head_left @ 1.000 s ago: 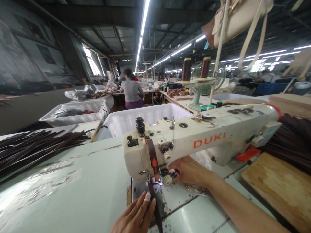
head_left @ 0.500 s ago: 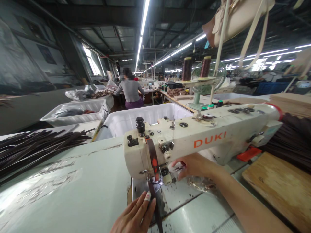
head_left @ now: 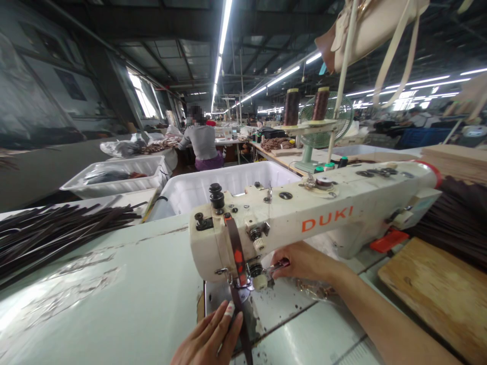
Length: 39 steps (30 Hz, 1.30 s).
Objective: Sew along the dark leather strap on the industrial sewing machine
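A dark brown strap (head_left: 246,340) runs toward me from under the needle area of a white sewing machine (head_left: 281,208) marked DUKI. My left hand (head_left: 213,334) lies palm down with fingers stretched out, fingertips touching the strap's left edge; one finger wears a white wrap. Under the machine arm, my right hand (head_left: 299,261) is closed around a small metal tool (head_left: 280,264), its kind partly hidden by the fingers. A clear plastic bag (head_left: 317,289) with metal pieces in it lies just below that hand.
Dark strips (head_left: 68,233) are piled at left. Behind the machine stands a white bin (head_left: 228,180); a wooden board (head_left: 433,294) lies at right. Thread cones (head_left: 291,107) and a green fan (head_left: 310,152) stand beyond. Further off, a person (head_left: 205,142) sits with their back to me.
My right hand has shifted slightly down and left with the metal tool, which is turned differently. My left hand stays by the strap. The view has shifted a little.
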Available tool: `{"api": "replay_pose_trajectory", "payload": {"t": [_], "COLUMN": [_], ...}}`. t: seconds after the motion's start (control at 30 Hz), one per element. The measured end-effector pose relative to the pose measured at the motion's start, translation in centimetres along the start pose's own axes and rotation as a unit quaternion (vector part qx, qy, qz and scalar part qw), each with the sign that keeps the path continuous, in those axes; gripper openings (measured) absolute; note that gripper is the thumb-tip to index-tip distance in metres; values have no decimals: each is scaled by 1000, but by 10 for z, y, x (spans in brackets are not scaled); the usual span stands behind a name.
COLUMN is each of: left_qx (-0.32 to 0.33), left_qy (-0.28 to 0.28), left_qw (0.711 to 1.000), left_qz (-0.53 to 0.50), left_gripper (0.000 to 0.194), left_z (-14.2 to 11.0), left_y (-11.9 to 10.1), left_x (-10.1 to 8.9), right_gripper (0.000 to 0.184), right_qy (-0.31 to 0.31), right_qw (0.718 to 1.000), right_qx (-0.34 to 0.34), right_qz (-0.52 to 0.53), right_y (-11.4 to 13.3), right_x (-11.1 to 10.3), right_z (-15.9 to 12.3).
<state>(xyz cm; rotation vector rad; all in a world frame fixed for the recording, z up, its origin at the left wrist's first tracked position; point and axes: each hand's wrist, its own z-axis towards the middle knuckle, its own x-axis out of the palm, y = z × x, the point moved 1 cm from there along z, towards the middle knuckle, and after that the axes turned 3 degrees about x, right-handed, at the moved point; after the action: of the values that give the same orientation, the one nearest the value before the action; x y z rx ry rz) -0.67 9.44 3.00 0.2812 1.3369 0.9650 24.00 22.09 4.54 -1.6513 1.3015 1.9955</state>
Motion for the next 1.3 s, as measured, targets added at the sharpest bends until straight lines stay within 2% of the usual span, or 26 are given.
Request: {"api": "replay_pose_trajectory", "payload": {"t": [0.53,0.87,0.97,1.07,1.3], "left_qx": [-2,3,-19,-39,-22], "left_qy": [-13,7,-1,-7,-10], "left_qw": [1000,1000,999,998,999], "left_qz": [-6,-24,-31,-41,-44], "left_gripper": [52,50,49,52,52], "left_z": [-2,-6,-7,-4,3], "left_y": [-2,-4,-7,-5,5], "left_x": [1,6,8,4,-7], "right_gripper": [16,19,19,20,20], "right_qy": [12,40,39,41,37], "right_qw": [999,998,998,998,999], "right_qx": [-27,-20,-24,-29,-25], "right_qz": [24,36,34,29,19], "right_y": [-9,-6,-6,-5,-4], "right_x": [6,2,1,1,0], "right_z": [3,3,2,2,1]}}
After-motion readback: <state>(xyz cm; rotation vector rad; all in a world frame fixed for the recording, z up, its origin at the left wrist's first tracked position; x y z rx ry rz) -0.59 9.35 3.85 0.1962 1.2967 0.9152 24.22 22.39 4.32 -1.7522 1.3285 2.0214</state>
